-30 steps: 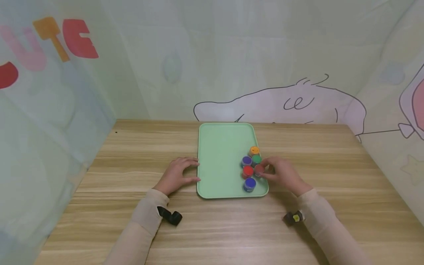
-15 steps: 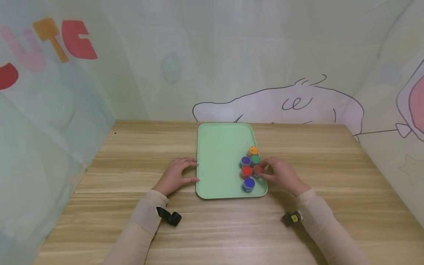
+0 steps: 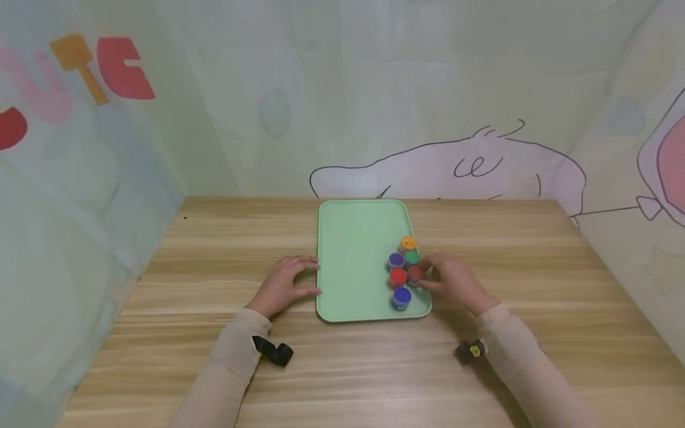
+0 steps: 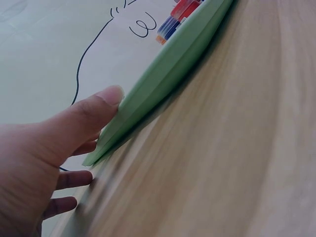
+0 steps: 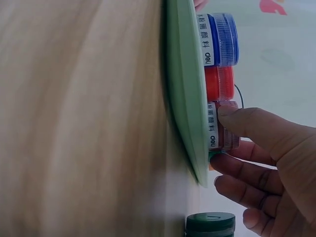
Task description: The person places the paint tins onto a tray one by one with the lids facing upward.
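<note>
A light green tray (image 3: pixel 355 238) lies on the wooden table with several small paint jars along its right side. In the head view these have an orange lid (image 3: pixel 408 244), a green lid (image 3: pixel 411 258), a purple lid (image 3: pixel 396 260), a red lid (image 3: pixel 398 276) and a blue lid (image 3: pixel 401 297). My right hand (image 3: pixel 455 282) pinches a brownish-red paint jar (image 5: pixel 222 128) between thumb and fingers, close beside the red one on the tray. My left hand (image 3: pixel 286 285) rests at the tray's left edge, thumb and fingers spread and touching the rim.
A dark green lidded jar (image 5: pixel 211 224) stands beyond the tray's edge in the right wrist view; my right hand hides it from the head camera. Wooden table (image 3: pixel 225 249) surrounds the tray. A printed cloth backdrop (image 3: pixel 342 107) rises behind the table and at both sides.
</note>
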The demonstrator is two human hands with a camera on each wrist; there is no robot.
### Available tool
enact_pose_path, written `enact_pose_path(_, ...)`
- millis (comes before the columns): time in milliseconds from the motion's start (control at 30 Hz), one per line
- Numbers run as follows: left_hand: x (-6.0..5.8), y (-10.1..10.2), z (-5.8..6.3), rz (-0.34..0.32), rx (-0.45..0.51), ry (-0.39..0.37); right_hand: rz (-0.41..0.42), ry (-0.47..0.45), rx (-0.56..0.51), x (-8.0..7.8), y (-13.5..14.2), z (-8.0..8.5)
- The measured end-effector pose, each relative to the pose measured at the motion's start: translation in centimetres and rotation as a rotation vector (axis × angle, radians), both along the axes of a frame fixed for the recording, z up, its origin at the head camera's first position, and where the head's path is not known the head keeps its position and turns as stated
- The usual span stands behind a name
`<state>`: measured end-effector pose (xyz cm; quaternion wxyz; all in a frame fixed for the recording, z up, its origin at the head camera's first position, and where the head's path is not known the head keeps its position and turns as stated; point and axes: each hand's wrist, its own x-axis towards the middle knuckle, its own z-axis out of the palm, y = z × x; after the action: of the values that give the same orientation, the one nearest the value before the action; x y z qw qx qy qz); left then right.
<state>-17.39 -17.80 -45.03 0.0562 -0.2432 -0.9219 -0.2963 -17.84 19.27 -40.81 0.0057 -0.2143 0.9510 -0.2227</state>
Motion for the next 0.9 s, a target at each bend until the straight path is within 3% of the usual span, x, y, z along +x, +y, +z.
enact_pose_path(533, 0.0, 0.1, 0.0, -0.009, 0.019, 0.013, -0.004, -0.067, 0.032, 0.0, 1.0, 1.4)
enact_pose_path(900, 0.0, 0.1, 0.0, -0.001, 0.014, 0.010, 0.008, 0.044, 0.071, -0.3, 2.4, 2.0)
